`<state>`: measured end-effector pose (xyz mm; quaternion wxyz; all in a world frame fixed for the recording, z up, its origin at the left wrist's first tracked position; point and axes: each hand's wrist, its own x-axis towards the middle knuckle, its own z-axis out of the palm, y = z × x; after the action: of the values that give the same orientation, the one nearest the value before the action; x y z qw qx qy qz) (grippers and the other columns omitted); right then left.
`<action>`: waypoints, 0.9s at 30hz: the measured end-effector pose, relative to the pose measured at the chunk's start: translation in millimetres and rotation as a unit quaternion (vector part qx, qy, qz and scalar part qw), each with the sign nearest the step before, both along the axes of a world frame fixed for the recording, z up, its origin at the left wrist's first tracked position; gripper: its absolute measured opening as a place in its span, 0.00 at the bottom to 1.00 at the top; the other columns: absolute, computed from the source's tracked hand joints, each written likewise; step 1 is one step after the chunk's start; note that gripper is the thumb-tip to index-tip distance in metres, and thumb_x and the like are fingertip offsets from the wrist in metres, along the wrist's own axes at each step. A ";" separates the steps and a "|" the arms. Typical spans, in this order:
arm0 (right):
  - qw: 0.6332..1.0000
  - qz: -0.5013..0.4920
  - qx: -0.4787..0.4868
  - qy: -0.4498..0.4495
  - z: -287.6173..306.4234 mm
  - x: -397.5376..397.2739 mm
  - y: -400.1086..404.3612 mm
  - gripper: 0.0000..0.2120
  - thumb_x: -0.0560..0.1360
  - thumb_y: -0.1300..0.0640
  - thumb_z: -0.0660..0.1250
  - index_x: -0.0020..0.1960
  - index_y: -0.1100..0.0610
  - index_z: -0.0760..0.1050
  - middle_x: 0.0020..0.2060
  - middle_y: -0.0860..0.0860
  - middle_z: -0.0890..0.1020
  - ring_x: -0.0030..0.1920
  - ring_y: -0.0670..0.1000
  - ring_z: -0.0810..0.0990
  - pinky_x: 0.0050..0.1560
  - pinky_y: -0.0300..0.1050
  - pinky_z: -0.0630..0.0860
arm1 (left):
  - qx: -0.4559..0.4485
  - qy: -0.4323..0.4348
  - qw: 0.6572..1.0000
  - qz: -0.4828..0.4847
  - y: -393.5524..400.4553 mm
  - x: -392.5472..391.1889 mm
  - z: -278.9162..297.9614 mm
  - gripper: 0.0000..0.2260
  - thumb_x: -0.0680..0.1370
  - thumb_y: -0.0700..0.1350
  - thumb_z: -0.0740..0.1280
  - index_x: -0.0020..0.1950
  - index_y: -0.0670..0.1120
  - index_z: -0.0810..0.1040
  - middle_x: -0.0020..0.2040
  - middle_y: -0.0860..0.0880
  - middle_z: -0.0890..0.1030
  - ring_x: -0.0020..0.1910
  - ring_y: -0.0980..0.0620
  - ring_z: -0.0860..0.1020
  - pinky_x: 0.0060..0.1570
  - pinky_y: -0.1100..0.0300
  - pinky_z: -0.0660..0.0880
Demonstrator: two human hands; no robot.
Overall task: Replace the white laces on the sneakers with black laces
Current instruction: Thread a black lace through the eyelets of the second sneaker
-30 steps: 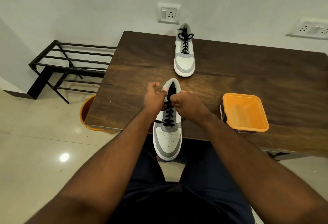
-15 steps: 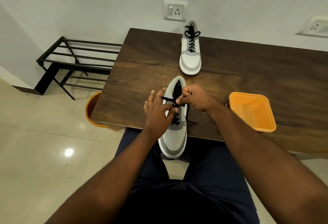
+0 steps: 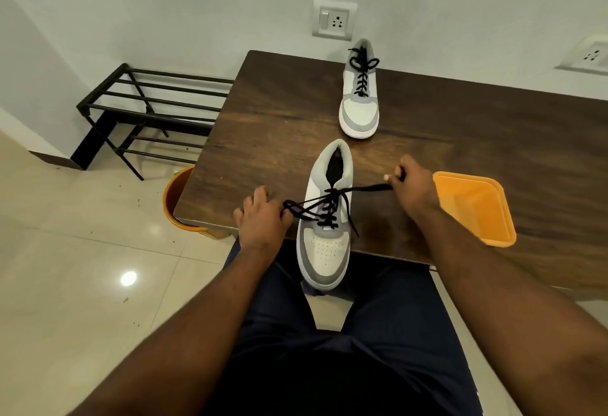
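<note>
Near sneaker [image 3: 325, 228], grey and white, black lace [image 3: 329, 210] threaded through the eyelets, toe hanging over the counter [image 3: 279, 126] edge toward the lap. No readable brand or writing. Left hand [image 3: 261, 218] at the counter edge just left of the shoe, fingers curled, grip pinching a loop of the lace. Right hand [image 3: 411, 185] out to the right, wrist raised, grip clenched on the other lace end, pulled taut. Second sneaker [image 3: 360, 93] farther back, upright, black-laced with a bow. Orange tray [image 3: 477, 211] beside the right hand.
</note>
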<state>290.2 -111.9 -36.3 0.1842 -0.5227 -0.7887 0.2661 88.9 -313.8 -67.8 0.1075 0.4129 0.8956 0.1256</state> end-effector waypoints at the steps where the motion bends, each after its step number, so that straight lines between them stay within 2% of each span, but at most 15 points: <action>1: 1.000 -0.010 -0.014 0.006 -5.4 1.7 -4.5 0.06 0.76 0.59 0.68 0.45 0.56 0.71 0.38 0.52 0.78 0.42 0.56 0.76 0.42 0.47 0.69 | 0.023 -0.016 1.000 0.012 0.0 -0.4 0.1 0.11 0.79 0.52 0.62 0.52 0.46 0.79 0.61 0.46 0.70 0.57 0.45 0.71 0.57 0.49 0.68; 2: 0.999 -0.005 -0.030 0.013 -7.7 2.7 -9.6 0.04 0.77 0.59 0.67 0.51 0.57 0.74 0.44 0.53 0.80 0.47 0.56 0.78 0.46 0.46 0.71 | 0.057 -0.045 0.997 0.026 0.9 0.5 1.0 0.10 0.78 0.50 0.63 0.51 0.45 0.79 0.56 0.46 0.72 0.53 0.45 0.73 0.53 0.50 0.71; 4: 0.997 0.054 -0.053 0.008 -10.7 0.6 -19.4 0.14 0.78 0.57 0.66 0.62 0.56 0.75 0.56 0.53 0.81 0.59 0.55 0.77 0.58 0.47 0.72 | 0.143 -0.134 0.979 0.062 5.1 6.5 1.6 0.07 0.78 0.45 0.65 0.48 0.43 0.79 0.49 0.46 0.76 0.47 0.46 0.75 0.47 0.52 0.73; 6: 0.988 0.130 -0.083 0.015 -11.5 -7.9 -32.6 0.20 0.76 0.57 0.68 0.68 0.52 0.73 0.63 0.50 0.78 0.65 0.51 0.74 0.66 0.50 0.70 | 0.232 -0.252 0.932 0.119 10.9 17.2 4.4 0.06 0.78 0.42 0.66 0.43 0.43 0.80 0.41 0.48 0.78 0.40 0.50 0.76 0.41 0.56 0.71; 7: 0.982 0.150 -0.107 0.029 -12.6 -13.0 -39.4 0.21 0.75 0.58 0.69 0.68 0.51 0.73 0.63 0.48 0.78 0.64 0.48 0.75 0.66 0.48 0.70 | 0.275 -0.327 0.890 0.161 13.9 22.5 7.9 0.07 0.78 0.42 0.67 0.41 0.42 0.79 0.38 0.47 0.79 0.37 0.51 0.75 0.39 0.57 0.71; 8: 0.979 0.148 -0.129 0.047 -13.3 -17.9 -45.3 0.21 0.75 0.60 0.70 0.67 0.50 0.74 0.61 0.47 0.79 0.62 0.47 0.76 0.65 0.46 0.71 | 0.314 -0.413 0.831 0.202 16.6 27.9 13.3 0.07 0.78 0.41 0.67 0.40 0.42 0.79 0.37 0.46 0.80 0.36 0.51 0.76 0.38 0.56 0.73; 10: 0.982 0.101 -0.144 0.075 -15.6 -25.8 -49.4 0.16 0.74 0.61 0.70 0.60 0.48 0.78 0.52 0.46 0.82 0.53 0.46 0.80 0.59 0.46 0.76 | 0.358 -0.571 0.693 0.257 22.9 34.5 22.1 0.07 0.79 0.41 0.66 0.42 0.41 0.77 0.39 0.43 0.81 0.36 0.49 0.78 0.37 0.56 0.76; 12: 0.988 0.075 -0.119 0.064 -16.0 -28.8 -48.1 0.08 0.75 0.60 0.70 0.50 0.48 0.80 0.44 0.45 0.82 0.46 0.46 0.80 0.52 0.47 0.78 | 0.373 -0.666 0.586 0.272 26.2 32.2 23.6 0.06 0.80 0.43 0.65 0.47 0.41 0.76 0.40 0.43 0.81 0.38 0.48 0.80 0.41 0.56 0.78; 14: 0.991 0.079 -0.098 0.047 -13.6 -27.9 -44.3 0.06 0.76 0.60 0.68 0.45 0.49 0.79 0.40 0.44 0.81 0.43 0.45 0.79 0.45 0.41 0.75 | 0.383 -0.716 0.511 0.281 27.4 26.6 21.6 0.09 0.81 0.46 0.64 0.49 0.40 0.76 0.38 0.44 0.80 0.39 0.48 0.81 0.46 0.55 0.79; 16: 0.993 0.086 -0.073 0.023 -10.2 -22.2 -39.8 0.06 0.77 0.60 0.67 0.44 0.51 0.77 0.39 0.45 0.80 0.40 0.45 0.76 0.40 0.39 0.71 | 0.389 -0.729 0.470 0.309 28.7 22.2 18.6 0.12 0.81 0.48 0.63 0.44 0.41 0.76 0.34 0.46 0.77 0.37 0.49 0.79 0.49 0.54 0.79; 19: 0.995 0.071 -0.025 -0.064 -13.9 -9.2 -29.7 0.05 0.77 0.61 0.64 0.44 0.54 0.77 0.43 0.53 0.82 0.43 0.54 0.79 0.42 0.45 0.72 | 0.390 -0.716 0.465 0.344 28.3 19.4 13.0 0.15 0.82 0.48 0.62 0.35 0.46 0.71 0.28 0.50 0.72 0.32 0.51 0.73 0.43 0.55 0.75; 22: 0.985 0.022 -0.021 -0.172 -15.9 12.0 -20.4 0.07 0.77 0.60 0.62 0.50 0.57 0.78 0.48 0.57 0.82 0.49 0.61 0.80 0.43 0.47 0.72 | 0.363 -0.697 0.505 0.357 24.3 13.8 3.9 0.18 0.82 0.51 0.62 0.33 0.49 0.68 0.24 0.52 0.69 0.29 0.52 0.69 0.36 0.59 0.70; 24: 0.977 -0.007 -0.041 -0.208 -15.4 24.4 -18.3 0.06 0.77 0.60 0.62 0.50 0.57 0.78 0.48 0.58 0.82 0.49 0.62 0.80 0.44 0.48 0.75 | 0.336 -0.663 0.571 0.348 22.7 10.1 -1.2 0.19 0.81 0.53 0.63 0.32 0.49 0.67 0.25 0.53 0.68 0.27 0.54 0.67 0.32 0.60 0.66; 25: 0.980 -0.027 -0.058 -0.189 -15.8 25.7 -19.5 0.05 0.77 0.60 0.63 0.48 0.56 0.77 0.46 0.57 0.82 0.48 0.61 0.80 0.45 0.49 0.75 | 0.322 -0.638 0.616 0.332 22.1 9.8 -2.5 0.18 0.80 0.54 0.64 0.33 0.49 0.67 0.26 0.53 0.68 0.26 0.55 0.66 0.30 0.61 0.65; 27: 0.988 -0.079 -0.124 -0.044 -14.6 17.9 -25.7 0.04 0.77 0.59 0.65 0.44 0.56 0.75 0.41 0.55 0.81 0.47 0.59 0.80 0.48 0.50 0.74 | 0.300 -0.591 0.695 0.277 22.6 12.4 -3.9 0.15 0.81 0.52 0.65 0.36 0.48 0.71 0.27 0.53 0.71 0.26 0.56 0.69 0.28 0.62 0.67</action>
<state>308.1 -137.6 -50.9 0.1035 -0.6130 -0.7136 0.3231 101.3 -291.2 -71.6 0.4456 -0.0032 0.6361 0.6300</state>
